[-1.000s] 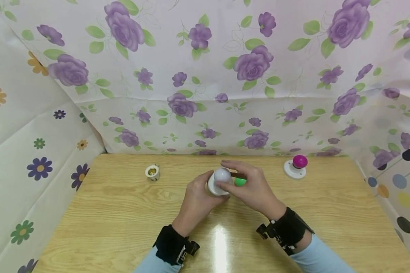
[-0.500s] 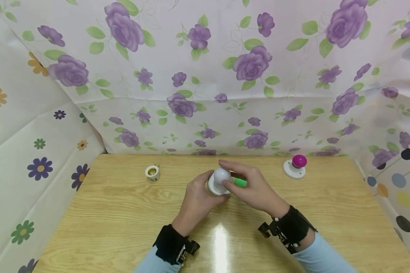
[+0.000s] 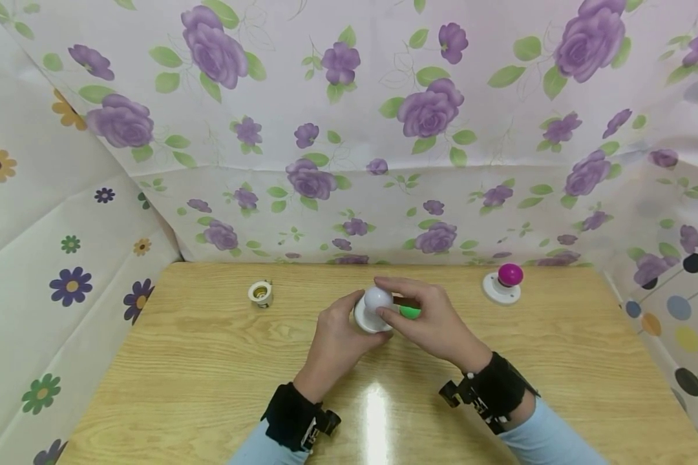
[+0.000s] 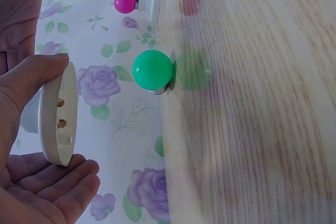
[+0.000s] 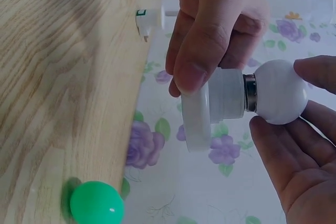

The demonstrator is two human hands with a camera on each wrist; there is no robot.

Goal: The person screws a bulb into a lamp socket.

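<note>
My left hand grips a white round lamp holder by its flange, thumb on one side and fingers on the other. In the left wrist view its hollow underside faces the camera, with two brass screws showing. A white bulb sits in the holder's mouth, a band of its metal cap visible between glass and socket. Around the glass, the thumb and fingers of my right hand pinch the bulb. Both things are held above the table.
On the wooden table, a green bulb lies loose beyond my hands. A pink bulb stands in a white holder at back right. A small white socket sits at back left. Flowered cloth hangs behind.
My right thumb and fingers have shifted slightly around the white bulb, and the right wrist moved a little to the right. The left hand and lamp holder stay in place.
</note>
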